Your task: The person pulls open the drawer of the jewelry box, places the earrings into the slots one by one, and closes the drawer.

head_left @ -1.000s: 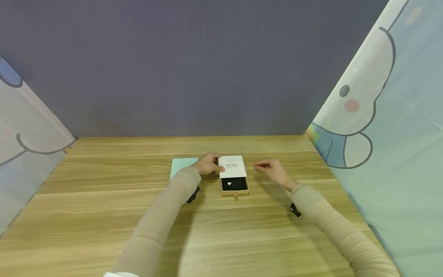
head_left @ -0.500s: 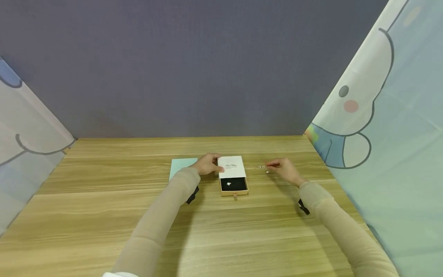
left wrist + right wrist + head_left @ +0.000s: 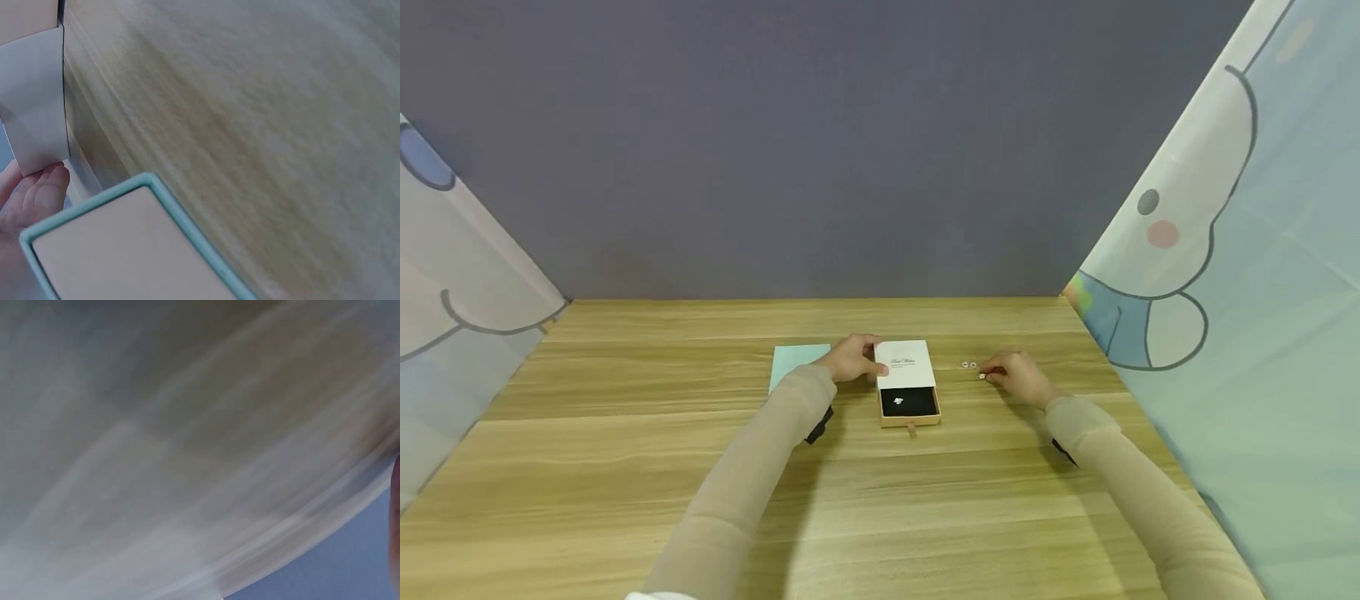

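Note:
In the head view, a white slide-out jewelry box [image 3: 907,375] with printed lettering stands mid-table. Its drawer [image 3: 921,402], lined in black, is pulled partway toward me, and a small silvery jewelry piece [image 3: 898,401] lies on the lining. My left hand [image 3: 850,358] grips the box's left side, thumb near the front and fingers at the far corner; the left wrist view has its fingers [image 3: 47,187] against the white wall. On the right, my right hand [image 3: 1018,375] has its fingertips at a small shiny piece [image 3: 982,376]; I cannot tell whether it is pinched.
Two small ring-like pieces [image 3: 968,365] lie between the white box and my right hand. Behind my left wrist sits a teal box lid or tray [image 3: 797,358]. A grey wall [image 3: 820,167] rises at the table's back, with printed cloth [image 3: 1262,333] along the right side.
My right hand has moved to the right from beside the white box, uncovering the small pieces, then lowered to the nearest one. The left hand has kept its place on the box.

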Motion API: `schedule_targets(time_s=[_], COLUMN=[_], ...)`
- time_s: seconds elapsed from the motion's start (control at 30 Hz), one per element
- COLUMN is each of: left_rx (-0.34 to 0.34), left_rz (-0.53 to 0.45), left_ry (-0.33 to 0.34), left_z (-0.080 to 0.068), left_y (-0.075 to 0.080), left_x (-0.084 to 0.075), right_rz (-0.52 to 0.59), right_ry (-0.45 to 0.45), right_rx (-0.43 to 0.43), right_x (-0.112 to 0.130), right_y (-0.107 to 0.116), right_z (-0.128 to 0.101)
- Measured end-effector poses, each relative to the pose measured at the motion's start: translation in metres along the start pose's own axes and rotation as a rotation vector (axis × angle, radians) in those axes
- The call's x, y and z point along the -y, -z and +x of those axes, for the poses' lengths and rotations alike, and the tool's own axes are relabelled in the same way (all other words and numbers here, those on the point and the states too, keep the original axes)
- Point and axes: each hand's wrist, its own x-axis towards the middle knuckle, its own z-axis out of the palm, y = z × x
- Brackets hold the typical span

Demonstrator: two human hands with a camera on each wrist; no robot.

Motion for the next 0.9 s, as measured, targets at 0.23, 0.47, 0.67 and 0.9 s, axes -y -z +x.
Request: schedule_targets(time_s=[0.23, 0.47, 0.67, 0.9], left_rx=[0.009, -0.003, -0.005, -0.004], left_rz=[0.003, -0.009, -0.007, -0.005], left_ry=[0.003, 0.0, -0.002, 0.004], left_z=[0.0017, 0.0001, 0.0016, 0.0008], left_y=[-0.004, -0.0025, -0.0016, -0.0013], left_x=[0.0009, -0.002, -0.0006, -0.0005], right_rz=[-0.052, -0.118, -0.188, -0.133], right_ry=[0.073, 0.198, 0.24, 0.169], right_rx=[-0.052, -0.087, -0.066, -0.068], right_x=[-0.0033, -0.0031, -0.0029, -0.003], right_y=[-0.0033, -0.0036, -0.0035, -0.0057], right_z=[-0.0043, -0.0044, -0.0025, -0.0001])
